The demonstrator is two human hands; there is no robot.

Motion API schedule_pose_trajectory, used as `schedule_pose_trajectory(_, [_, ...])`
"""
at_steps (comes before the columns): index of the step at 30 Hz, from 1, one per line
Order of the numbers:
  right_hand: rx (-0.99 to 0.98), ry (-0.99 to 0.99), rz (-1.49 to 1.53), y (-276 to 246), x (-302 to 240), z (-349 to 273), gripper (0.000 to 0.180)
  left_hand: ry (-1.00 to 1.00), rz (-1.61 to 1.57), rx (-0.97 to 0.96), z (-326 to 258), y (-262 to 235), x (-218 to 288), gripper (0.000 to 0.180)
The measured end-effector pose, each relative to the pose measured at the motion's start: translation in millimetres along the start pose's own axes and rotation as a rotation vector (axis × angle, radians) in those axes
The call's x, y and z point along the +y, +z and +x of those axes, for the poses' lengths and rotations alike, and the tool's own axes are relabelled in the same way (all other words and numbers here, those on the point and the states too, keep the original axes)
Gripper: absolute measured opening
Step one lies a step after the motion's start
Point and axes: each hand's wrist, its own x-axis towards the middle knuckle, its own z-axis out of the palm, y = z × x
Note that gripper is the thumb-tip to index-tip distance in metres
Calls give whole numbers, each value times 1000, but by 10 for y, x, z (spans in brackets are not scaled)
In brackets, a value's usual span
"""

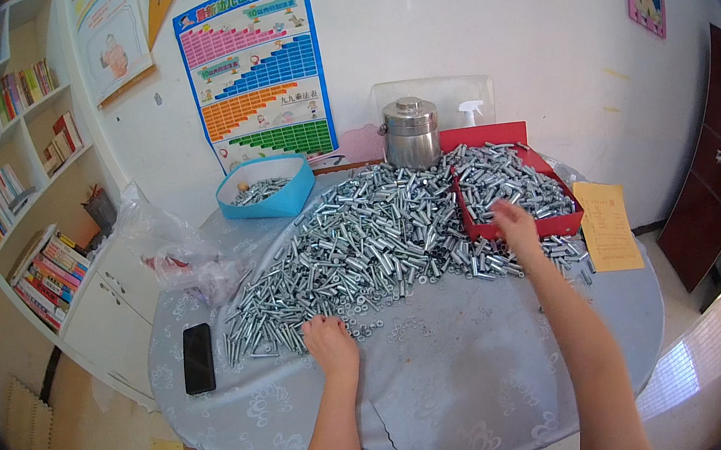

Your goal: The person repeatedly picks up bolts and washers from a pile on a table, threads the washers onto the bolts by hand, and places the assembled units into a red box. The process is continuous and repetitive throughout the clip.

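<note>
A wide heap of silvery metal sleeves and bolts (378, 223) covers the middle of the table. At its near edge, my left hand (331, 344) has its fingers curled down against the loose pieces and small nuts (362, 308); what they hold is hidden. My right hand (515, 226) reaches over the front rim of an open red box (566, 224), which is filled with more metal sleeves (507, 175). Its fingers are bent together above the box's contents, and anything between them is too small to make out.
A black phone (198, 359) lies at the left, near a clear plastic bag (194, 259). Behind the heap stand a light-blue bin (290, 199) holding metal pieces and a steel canister (411, 133). A yellow paper (607, 226) lies right of the red box.
</note>
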Motion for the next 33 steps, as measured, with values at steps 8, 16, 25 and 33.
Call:
schedule_pose_trajectory(8, [-205,-108,-807,824,112,-695,28,-93,18,52,-6,-86,25,18])
schedule_pose_trajectory(16, [-167,-123,-816,850,173,-822,26,-61,66,1,-31,0,-54,14])
schedule_pose_trajectory(25, [-346,21,-267,435,-72,-1406,20,-163,-303,-92,-27,-97,162,13])
schedule_pose_trajectory(33, [-432,-115,-196,406,-184,-1595,20,-236,-1158,-633,-240,-52,439,11])
